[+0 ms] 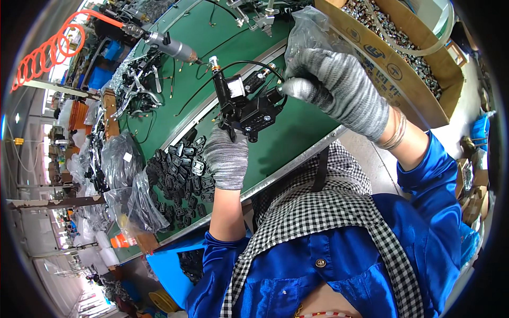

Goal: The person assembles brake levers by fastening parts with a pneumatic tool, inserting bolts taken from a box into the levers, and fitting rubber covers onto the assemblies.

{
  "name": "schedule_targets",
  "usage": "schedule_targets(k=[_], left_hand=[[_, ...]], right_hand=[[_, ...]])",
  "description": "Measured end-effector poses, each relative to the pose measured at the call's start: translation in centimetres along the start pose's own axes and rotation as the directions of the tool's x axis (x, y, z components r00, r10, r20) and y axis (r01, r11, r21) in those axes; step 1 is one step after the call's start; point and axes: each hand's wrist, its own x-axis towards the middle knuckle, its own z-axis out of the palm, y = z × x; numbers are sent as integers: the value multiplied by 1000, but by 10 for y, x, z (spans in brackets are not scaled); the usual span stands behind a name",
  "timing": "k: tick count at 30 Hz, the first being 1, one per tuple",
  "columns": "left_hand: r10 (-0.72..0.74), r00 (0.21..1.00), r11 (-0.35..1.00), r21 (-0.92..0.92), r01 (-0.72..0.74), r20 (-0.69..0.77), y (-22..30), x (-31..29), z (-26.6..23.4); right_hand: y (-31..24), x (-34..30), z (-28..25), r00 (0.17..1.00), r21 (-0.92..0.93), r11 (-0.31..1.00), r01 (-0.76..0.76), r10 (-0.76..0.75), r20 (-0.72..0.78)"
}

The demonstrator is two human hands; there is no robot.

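My left hand (228,159), in a grey knitted glove, grips a black mechanical assembly (257,115) from below and holds it above the bench. The assembly has a blocky body with screws, a white label and an upright stem with a brass-coloured fitting (214,62). A thin black cable (241,62) arches from the stem side to the right end. There my gloved right hand (334,87) is closed, thumb and fingertips against the assembly's end. Whatever is pinched between them is hidden.
Many small black parts (183,175) lie heaped left of my left hand. A pneumatic screwdriver (172,46) on an orange coiled hose is at upper left, beside metal levers (140,87). A cardboard box (392,69) of metal fittings stands right; plastic bags (121,159) lie left.
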Motion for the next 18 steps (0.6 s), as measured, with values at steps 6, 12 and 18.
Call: schedule_targets(k=[6, 12, 18], left_hand=[[-48, 998, 994, 99, 44, 36, 3, 1, -2], [-86, 994, 989, 123, 77, 72, -3, 2, 1], [-96, 989, 986, 149, 79, 111, 0, 3, 1]], right_hand=[[5, -2, 3, 981, -8, 983, -186, 186, 64], [12, -4, -1, 992, -176, 983, 59, -38, 121], [22, -11, -3, 901, 269, 892, -364, 265, 343]])
